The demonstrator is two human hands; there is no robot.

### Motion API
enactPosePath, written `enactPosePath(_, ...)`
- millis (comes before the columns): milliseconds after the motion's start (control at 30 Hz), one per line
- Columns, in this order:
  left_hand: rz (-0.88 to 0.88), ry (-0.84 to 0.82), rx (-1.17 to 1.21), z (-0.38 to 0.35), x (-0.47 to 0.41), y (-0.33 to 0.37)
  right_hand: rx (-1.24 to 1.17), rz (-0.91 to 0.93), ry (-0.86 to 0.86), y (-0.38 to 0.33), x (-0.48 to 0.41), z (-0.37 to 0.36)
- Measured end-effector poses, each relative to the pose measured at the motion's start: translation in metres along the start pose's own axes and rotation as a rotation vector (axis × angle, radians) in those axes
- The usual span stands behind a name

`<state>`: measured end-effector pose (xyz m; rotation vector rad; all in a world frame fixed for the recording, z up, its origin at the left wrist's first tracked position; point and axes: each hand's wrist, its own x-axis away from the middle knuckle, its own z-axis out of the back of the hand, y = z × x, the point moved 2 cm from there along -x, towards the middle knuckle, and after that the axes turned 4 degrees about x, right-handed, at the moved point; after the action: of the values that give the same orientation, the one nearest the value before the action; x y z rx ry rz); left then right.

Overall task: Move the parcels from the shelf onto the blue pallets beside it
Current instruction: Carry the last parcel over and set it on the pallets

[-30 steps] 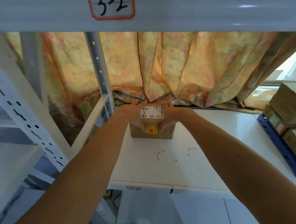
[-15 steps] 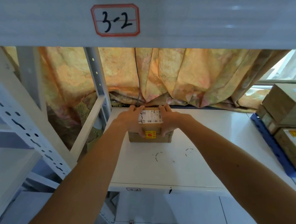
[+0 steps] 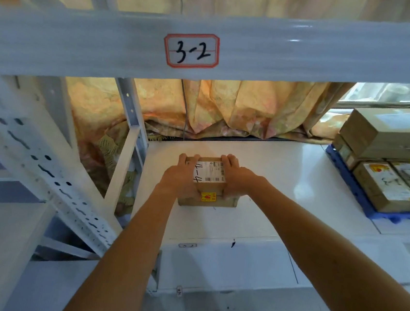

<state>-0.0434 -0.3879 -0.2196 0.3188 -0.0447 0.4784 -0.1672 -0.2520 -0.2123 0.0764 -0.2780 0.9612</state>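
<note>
A small brown cardboard parcel (image 3: 210, 181) with a white shipping label and a yellow-red sticker is on the white shelf board (image 3: 284, 189), left of its middle. My left hand (image 3: 180, 175) grips its left side, fingers curled over the far edge. My right hand (image 3: 237, 176) grips its right side the same way. I cannot tell whether the parcel rests on the board or is lifted a little. A blue pallet (image 3: 348, 180) at the right end of the board carries several stacked cardboard boxes (image 3: 388, 134).
A white shelf beam (image 3: 311, 47) labelled 3-2 runs overhead, close above my arms. White perforated uprights (image 3: 46, 164) stand at the left. A yellow-orange curtain (image 3: 229, 107) hangs behind the shelf. Lower shelf boards show below.
Both hands have drawn the parcel toward me along the board, away from the curtain. The view has tilted up, so the 3-2 beam sits lower in the frame.
</note>
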Motion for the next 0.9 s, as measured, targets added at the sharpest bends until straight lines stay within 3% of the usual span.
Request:
enactPosePath(400, -0.048, -0.028, -0.148, 0.011, 0.082, 0.068, 0.052, 0.01, 0.029, 0.011, 0.108, 0.007)
enactPosePath(900, -0.246, 0.012, -0.254, -0.002, 0.204, 0.285, 0.013, -0.136, 0.156, 0.135, 0.343, 0.007)
